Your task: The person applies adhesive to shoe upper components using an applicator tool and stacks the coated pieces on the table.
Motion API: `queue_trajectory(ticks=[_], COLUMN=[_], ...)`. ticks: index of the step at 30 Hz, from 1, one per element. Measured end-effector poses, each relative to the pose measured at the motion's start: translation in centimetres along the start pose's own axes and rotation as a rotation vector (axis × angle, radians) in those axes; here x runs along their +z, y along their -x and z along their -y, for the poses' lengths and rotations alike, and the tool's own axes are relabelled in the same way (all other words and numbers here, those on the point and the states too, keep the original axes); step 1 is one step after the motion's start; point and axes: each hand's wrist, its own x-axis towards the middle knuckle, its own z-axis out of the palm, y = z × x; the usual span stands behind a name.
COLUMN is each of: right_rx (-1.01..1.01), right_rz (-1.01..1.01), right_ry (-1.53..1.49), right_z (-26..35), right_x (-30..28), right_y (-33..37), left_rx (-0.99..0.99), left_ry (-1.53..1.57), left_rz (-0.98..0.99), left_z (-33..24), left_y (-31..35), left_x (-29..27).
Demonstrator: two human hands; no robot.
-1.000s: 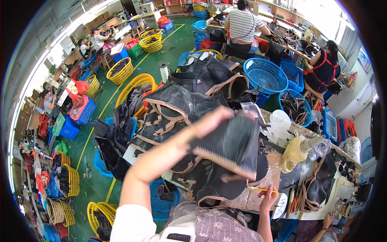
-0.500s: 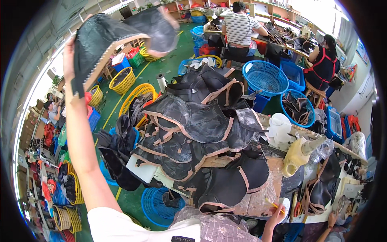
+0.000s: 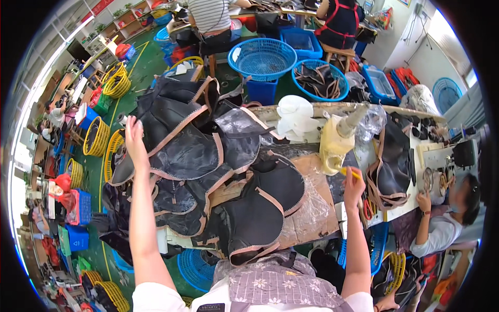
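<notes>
My left hand (image 3: 134,139) rests on the left edge of a black fabric piece with tan trim (image 3: 179,148), laid on a spread of several similar black pieces (image 3: 260,208) that cover the workbench. Its fingers lie flat on the piece. My right hand (image 3: 354,183) is closed around a small yellow tool (image 3: 347,171) near the right side of the bench, just below a yellowish glue jug (image 3: 332,148). A clear plastic sheet (image 3: 306,205) lies under the nearest pieces.
Blue mesh baskets (image 3: 262,57) stand beyond the bench; yellow baskets (image 3: 96,138) line the green floor at left. Two people sit at a far table (image 3: 213,15). Another person (image 3: 447,213) works at the right, beside more black pieces (image 3: 392,166) and scissors.
My left arm, raised high with a black piece half a second ago, has come down and laid it on the pile at the left. My right hand has moved up to the jug.
</notes>
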Motion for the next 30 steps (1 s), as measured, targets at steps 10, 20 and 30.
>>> queue_trajectory(ticks=[10, 20, 30], right_rx=[0.086, 0.223, 0.326], right_rz=[0.024, 0.434, 0.47], right_ry=[0.008, -0.645, -0.544], right_z=[-2.6, 3.2, -0.3], right_x=[0.6, 2.9, 10.6], right_y=[-4.1, 6.9, 9.9], left_rx=[0.211, 0.263, 0.123], left_ry=[-0.873, -0.4, -0.353], left_rz=[0.82, 0.489, 0.439], left_z=[8.7, 10.1, 11.4], left_y=[20.7, 16.1, 18.5], left_x=[7.6, 18.5, 18.8])
